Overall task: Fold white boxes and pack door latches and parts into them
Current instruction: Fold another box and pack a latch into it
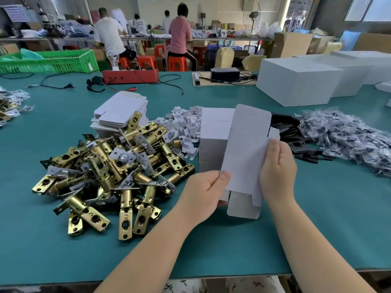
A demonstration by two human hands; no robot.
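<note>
I hold a flat white box blank (245, 157) upright above the green table (63, 250). My left hand (205, 193) pinches its lower left edge and my right hand (277, 172) grips its right edge, thumb in front. Its end flaps stick out at top and bottom. Directly behind it stands a stack of folded white boxes (213, 140). A heap of brass door latches (110, 172) lies to the left. More flat white blanks (120, 113) are piled behind the latches.
Small white card inserts (186, 125) lie between blanks and boxes. Black plates (296, 140) and bagged parts (349, 136) spread at right. Large white cartons (296, 85) sit far right, a red device (131, 76) and cables at the back. People work at distant benches.
</note>
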